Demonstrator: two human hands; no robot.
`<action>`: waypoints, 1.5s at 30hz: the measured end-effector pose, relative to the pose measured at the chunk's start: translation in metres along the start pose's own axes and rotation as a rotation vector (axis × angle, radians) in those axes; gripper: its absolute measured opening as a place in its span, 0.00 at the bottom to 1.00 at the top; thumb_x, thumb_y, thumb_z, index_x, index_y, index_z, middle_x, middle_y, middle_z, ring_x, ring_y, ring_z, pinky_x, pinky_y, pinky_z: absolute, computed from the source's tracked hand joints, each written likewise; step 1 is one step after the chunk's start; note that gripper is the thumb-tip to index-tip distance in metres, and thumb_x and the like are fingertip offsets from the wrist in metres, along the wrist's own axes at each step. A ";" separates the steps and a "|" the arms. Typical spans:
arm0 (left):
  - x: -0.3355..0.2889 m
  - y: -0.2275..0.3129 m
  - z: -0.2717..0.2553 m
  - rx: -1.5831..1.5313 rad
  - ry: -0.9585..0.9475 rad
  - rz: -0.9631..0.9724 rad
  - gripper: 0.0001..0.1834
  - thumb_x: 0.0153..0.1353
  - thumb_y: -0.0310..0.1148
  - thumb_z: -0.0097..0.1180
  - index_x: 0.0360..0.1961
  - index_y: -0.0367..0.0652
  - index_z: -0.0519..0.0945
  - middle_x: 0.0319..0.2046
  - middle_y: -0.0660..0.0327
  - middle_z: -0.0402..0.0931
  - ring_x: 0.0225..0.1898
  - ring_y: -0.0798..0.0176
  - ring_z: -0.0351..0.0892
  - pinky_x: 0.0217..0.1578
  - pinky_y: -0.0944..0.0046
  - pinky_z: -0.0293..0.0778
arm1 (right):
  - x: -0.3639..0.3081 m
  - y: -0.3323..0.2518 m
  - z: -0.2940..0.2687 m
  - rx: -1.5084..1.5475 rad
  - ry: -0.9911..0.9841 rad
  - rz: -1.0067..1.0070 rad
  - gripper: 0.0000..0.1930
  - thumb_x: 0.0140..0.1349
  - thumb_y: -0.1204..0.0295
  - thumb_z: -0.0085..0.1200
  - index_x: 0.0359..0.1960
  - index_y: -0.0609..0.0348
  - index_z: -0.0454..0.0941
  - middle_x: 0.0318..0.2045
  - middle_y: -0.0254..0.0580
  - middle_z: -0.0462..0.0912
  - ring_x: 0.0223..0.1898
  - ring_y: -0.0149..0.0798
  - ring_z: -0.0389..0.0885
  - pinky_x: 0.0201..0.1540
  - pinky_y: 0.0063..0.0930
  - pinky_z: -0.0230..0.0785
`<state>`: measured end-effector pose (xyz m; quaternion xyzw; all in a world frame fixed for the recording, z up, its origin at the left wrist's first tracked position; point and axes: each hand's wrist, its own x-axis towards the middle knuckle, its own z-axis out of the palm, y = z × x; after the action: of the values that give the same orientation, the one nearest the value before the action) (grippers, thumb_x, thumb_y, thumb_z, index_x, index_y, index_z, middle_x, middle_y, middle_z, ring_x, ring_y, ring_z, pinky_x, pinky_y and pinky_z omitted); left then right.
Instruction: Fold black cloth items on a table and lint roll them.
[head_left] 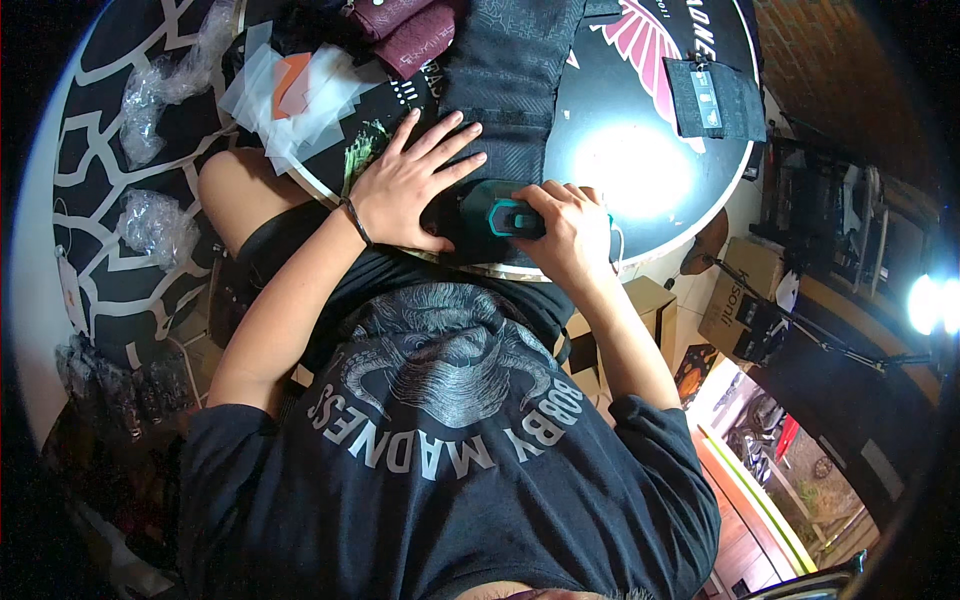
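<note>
My right hand (568, 232) is wrapped round the handle of a dark clothes iron (484, 207) with teal trim, at the table's near edge. The iron rests on or just over the near end of a long strip of black patterned fabric (502, 95); its underside is hidden. A pale cord (618, 245) shows beside my right wrist. My left hand (405, 190), with a dark band at its wrist, lies flat with fingers spread, touching the fabric's left side. The strip runs away from me across the round black table (590, 130).
Thin translucent sheets (300, 100) with an orange piece lie to the left. Maroon folded fabric pieces (410, 35) sit at the back. A black pouch with a tag (712, 100) lies at the right edge. Crumpled clear plastic (158, 228) and a cardboard box (735, 290) are beyond the table.
</note>
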<state>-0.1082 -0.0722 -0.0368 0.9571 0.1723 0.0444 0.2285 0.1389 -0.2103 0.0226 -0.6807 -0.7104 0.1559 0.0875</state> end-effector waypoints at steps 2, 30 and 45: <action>0.000 0.000 0.000 0.001 0.002 0.004 0.72 0.40 0.64 0.82 0.86 0.52 0.64 0.89 0.50 0.51 0.90 0.41 0.43 0.85 0.26 0.36 | 0.000 0.001 0.001 -0.001 0.007 -0.001 0.23 0.48 0.63 0.81 0.46 0.46 0.87 0.38 0.36 0.87 0.46 0.46 0.88 0.54 0.45 0.73; -0.001 -0.006 0.006 -0.081 0.054 -0.014 0.88 0.36 0.68 0.83 0.90 0.40 0.44 0.88 0.53 0.53 0.89 0.43 0.46 0.87 0.30 0.36 | 0.013 -0.023 0.010 0.049 0.045 -0.010 0.26 0.42 0.68 0.82 0.47 0.48 0.90 0.38 0.37 0.89 0.44 0.46 0.89 0.58 0.44 0.74; -0.001 -0.006 0.005 -0.051 0.061 -0.019 0.87 0.38 0.68 0.83 0.90 0.43 0.43 0.87 0.54 0.55 0.89 0.46 0.47 0.87 0.28 0.37 | 0.015 -0.024 0.011 0.042 0.027 0.004 0.25 0.43 0.67 0.82 0.46 0.47 0.89 0.37 0.37 0.88 0.44 0.46 0.89 0.60 0.45 0.74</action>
<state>-0.1104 -0.0697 -0.0441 0.9475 0.1869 0.0758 0.2480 0.1121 -0.1972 0.0188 -0.6820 -0.7045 0.1618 0.1112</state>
